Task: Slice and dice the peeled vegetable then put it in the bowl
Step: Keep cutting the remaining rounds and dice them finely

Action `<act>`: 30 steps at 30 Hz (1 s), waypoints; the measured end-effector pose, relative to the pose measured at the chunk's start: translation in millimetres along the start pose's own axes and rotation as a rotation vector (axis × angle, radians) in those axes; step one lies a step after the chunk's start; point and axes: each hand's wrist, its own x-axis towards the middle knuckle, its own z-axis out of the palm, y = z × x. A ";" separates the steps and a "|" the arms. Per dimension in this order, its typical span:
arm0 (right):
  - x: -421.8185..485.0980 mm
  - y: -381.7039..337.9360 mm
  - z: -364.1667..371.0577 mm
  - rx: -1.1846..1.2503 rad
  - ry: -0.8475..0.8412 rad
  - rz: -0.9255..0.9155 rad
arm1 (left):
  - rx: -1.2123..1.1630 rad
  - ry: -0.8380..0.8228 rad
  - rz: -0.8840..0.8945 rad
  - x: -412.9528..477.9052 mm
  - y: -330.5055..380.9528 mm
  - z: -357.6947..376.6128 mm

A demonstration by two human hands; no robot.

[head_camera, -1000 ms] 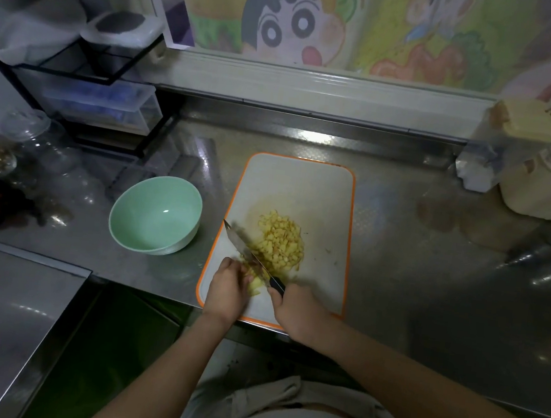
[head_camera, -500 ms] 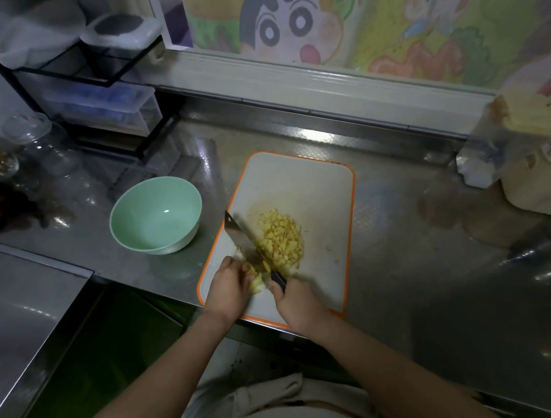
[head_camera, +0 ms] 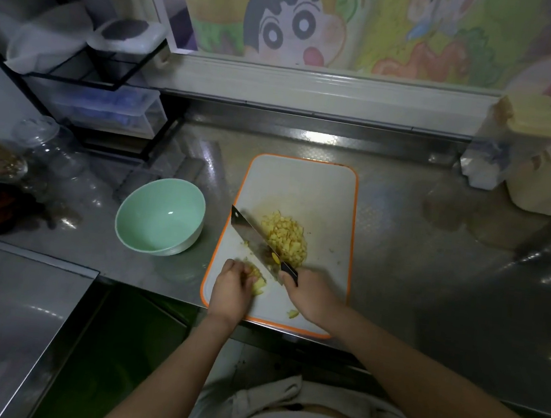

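Steel counter [head_camera: 417, 245], near edge: our right hand [head_camera: 312, 295] has lifted the gripped knife [head_camera: 250, 233] off the board [head_camera: 304, 184]; our left hand [head_camera: 231, 289] pinches the last chunk [head_camera: 257, 277]; dicing looks nearly done.

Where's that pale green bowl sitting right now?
In the head view the green bowl sits empty on the steel counter, just left of the orange-rimmed cutting board, beyond and left of the left hand.
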 end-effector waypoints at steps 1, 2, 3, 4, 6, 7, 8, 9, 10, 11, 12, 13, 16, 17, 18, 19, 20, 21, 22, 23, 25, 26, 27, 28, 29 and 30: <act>0.4 -1.1 -0.4 0.005 0.009 -0.004 | 0.000 0.002 0.004 -0.3 -0.5 0.5; 0.7 -2.8 -1.0 0.009 0.021 -0.005 | -0.002 0.005 0.008 -0.7 -1.3 1.2; 0.7 -4.3 -2.0 0.009 0.038 -0.009 | -0.005 0.006 0.010 -1.1 -1.6 1.4; 0.0 -6.2 -3.6 0.009 0.053 -0.013 | -0.010 0.008 0.013 -1.4 -1.9 1.8; -2.0 -9.3 -7.2 0.022 0.067 -0.025 | -0.024 0.012 0.019 -1.5 -2.0 2.3; -3.3 -10.6 -8.9 0.023 0.066 -0.029 | -0.029 0.011 0.023 -1.6 -1.7 2.2; -4.9 -12.0 -10.2 0.017 0.063 -0.031 | -0.033 0.011 0.027 -1.7 -1.6 2.0; -6.4 -12.8 -10.8 0.008 0.059 -0.034 | -0.038 0.009 0.029 -1.8 -1.3 1.7; -8.3 -13.5 -10.7 -0.001 0.054 -0.036 | -0.048 0.007 0.024 -1.9 -1.1 1.4; -10.4 -13.8 -10.2 -0.003 0.047 -0.036 | -0.061 0.006 0.015 -2.1 -0.9 0.9; -12.8 -13.7 -9.2 0.006 0.039 -0.036 | -0.078 0.004 0.004 -2.4 -0.8 0.8; -15.6 -13.6 -8.2 0.017 0.031 -0.036 | -0.093 0.004 -0.007 -2.8 -0.8 0.8; -22.7 -11.9 -5.1 -0.005 0.008 -0.030 | -0.097 0.001 -0.021 -4.4 -3.9 2.9; -24.0 -10.9 -4.3 -0.025 0.002 -0.026 | -0.097 -0.002 -0.022 -5.3 -5.0 3.7; -25.1 -10.1 -3.5 -0.041 -0.005 -0.021 | -0.100 -0.002 -0.021 -6.2 -6.0 4.4; -25.9 -9.5 -2.7 -0.055 -0.011 -0.016 | -0.102 0.000 -0.017 -6.8 -6.7 5.0; -26.8 -9.1 -1.8 -0.068 -0.015 -0.008 | -0.103 0.004 -0.016 -7.0 -7.1 5.5; -27.7 -9.1 -1.3 -0.078 -0.018 0.001 | -0.105 0.011 -0.016 -7.1 -7.2 5.6; -28.7 -9.3 -0.9 -0.083 -0.022 0.008 | -0.110 0.019 -0.018 -7.0 -6.9 5.7; -30.2 -9.8 -0.7 -0.082 -0.028 0.014 | -0.112 0.029 -0.018 -7.0 -6.2 5.7; -32.3 -10.3 -0.5 -0.070 -0.038 0.020 | -0.110 0.050 -0.016 -7.0 -5.2 5.6; -33.0 -10.7 -0.7 -0.062 -0.040 0.023 | -0.107 0.056 -0.018 -6.6 -5.2 5.8; -33.7 -10.5 -0.8 -0.056 -0.042 0.026 | -0.107 0.059 -0.022 -6.5 -5.3 6.1; -34.1 -10.6 -0.7 -0.052 -0.045 0.028 | -0.109 0.062 -0.028 -6.1 -5.2 6.1; -34.4 -10.3 -0.3 -0.051 -0.047 0.031 | -0.111 0.063 -0.036 -5.7 -4.9 5.9; -34.6 -10.4 0.4 -0.057 -0.048 0.037 | -0.113 0.065 -0.042 -5.0 -4.7 5.7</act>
